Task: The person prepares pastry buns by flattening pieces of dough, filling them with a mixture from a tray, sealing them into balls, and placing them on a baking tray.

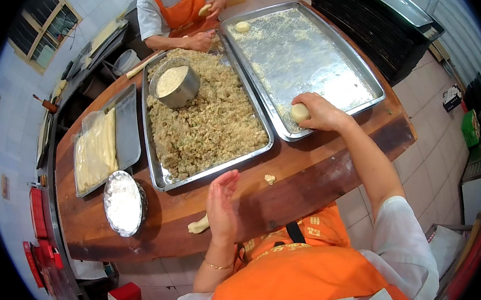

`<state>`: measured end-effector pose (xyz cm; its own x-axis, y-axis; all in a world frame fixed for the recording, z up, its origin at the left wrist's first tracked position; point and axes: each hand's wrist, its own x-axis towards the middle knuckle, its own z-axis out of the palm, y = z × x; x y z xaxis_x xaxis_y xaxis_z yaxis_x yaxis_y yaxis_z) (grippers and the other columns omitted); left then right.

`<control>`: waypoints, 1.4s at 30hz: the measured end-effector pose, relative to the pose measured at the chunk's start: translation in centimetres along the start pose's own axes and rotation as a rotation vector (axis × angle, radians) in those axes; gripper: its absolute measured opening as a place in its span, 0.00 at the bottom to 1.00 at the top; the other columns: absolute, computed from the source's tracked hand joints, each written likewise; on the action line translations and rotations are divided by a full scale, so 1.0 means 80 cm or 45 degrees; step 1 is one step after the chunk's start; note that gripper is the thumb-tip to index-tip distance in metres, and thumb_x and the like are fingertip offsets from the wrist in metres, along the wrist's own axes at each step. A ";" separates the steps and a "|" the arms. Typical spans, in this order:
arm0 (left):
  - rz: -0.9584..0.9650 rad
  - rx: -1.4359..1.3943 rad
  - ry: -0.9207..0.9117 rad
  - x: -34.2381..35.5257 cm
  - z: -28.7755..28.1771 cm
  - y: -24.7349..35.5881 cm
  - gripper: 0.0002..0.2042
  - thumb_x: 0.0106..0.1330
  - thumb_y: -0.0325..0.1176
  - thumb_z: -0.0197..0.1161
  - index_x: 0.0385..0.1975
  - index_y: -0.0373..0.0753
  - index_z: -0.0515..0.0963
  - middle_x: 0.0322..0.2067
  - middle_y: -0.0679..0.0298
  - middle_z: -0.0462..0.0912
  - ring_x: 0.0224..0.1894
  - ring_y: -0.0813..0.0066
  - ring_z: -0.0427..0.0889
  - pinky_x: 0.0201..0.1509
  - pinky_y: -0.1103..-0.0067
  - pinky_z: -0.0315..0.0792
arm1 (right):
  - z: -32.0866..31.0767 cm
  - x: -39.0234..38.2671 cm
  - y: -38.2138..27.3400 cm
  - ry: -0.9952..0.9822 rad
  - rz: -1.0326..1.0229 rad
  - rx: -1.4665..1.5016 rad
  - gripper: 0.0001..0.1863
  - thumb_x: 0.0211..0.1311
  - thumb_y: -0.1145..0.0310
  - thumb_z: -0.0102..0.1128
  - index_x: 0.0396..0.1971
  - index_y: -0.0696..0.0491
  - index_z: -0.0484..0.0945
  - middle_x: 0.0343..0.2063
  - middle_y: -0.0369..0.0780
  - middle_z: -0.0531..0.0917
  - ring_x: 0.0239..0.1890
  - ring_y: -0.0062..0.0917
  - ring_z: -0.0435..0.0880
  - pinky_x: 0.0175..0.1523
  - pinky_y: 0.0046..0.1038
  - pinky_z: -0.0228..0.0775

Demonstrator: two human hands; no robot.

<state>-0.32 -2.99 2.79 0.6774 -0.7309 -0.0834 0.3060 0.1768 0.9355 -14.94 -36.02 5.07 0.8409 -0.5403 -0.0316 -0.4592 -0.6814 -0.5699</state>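
Well left of the left hand, pale dough strips [97, 154] lie partly under clear plastic in a small tray [128, 127]. Nearer that hand stands a metal bowl [143, 204] of white powder [122, 204]. A dough lump [198, 226] sits just left of the left hand [222, 204]; whether they touch is hard to tell. The hand itself is raised, fingers extended, apparently holding nothing. Ahead of it, crumbly filling [211, 127] heaps a deep tray [215, 169], with a tin [184, 96] resting on top; beyond, a co-worker holds a dough round [205, 10]. A dough scrap [270, 179] lies between the person's hands.

The right hand [322, 112] grips a dough ball [300, 113] by its side, over the near left corner of a wide tray [323, 55]. The ball should be light, soft and easily dented, perhaps slightly slippery; cupping it around its sides with loose fingers would suit best. Far beyond that hand rests another round [242, 26].
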 end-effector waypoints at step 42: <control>-0.087 0.519 0.171 -0.082 -0.206 0.034 0.14 0.64 0.27 0.68 0.49 0.35 0.80 0.36 0.66 0.81 0.33 0.83 0.78 0.33 0.83 0.73 | 0.251 -0.012 -0.294 -0.997 -0.543 0.374 0.18 0.64 0.61 0.68 0.48 0.55 0.79 0.32 0.43 0.85 0.35 0.30 0.83 0.41 0.34 0.74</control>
<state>7.13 13.15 0.19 0.7541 -0.6348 -0.1686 0.0822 -0.1635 0.9831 0.83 -9.55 2.04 0.9238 0.2853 -0.2552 -0.0672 -0.5356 -0.8418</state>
